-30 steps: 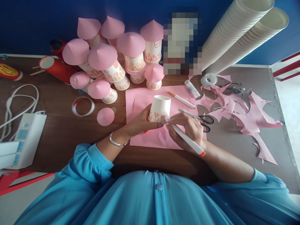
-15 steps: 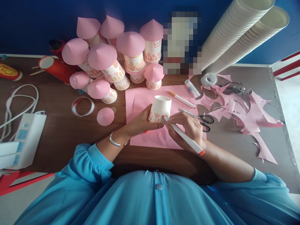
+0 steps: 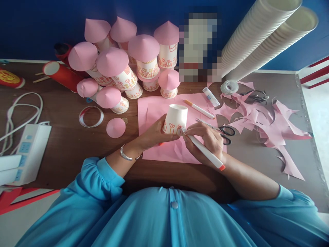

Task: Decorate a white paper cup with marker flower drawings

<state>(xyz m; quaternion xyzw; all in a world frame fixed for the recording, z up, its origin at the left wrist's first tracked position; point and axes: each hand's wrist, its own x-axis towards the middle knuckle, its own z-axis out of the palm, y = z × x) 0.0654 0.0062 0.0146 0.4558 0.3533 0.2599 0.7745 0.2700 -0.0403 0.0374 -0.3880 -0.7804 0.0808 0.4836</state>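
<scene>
Her left hand point(image 3: 156, 133) grips an upturned white paper cup with small red flower drawings point(image 3: 175, 119) over the pink paper sheet point(image 3: 154, 109) (mid-table). Her right hand point(image 3: 205, 140) pinches a white orange-capped marker point(image 3: 203, 151), tip touching the cup.

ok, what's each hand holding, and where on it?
Left hand holds the upturned cup by its lower side, near the drawn flowers. Right hand holds the marker near its tip end, which meets the cup.
</scene>
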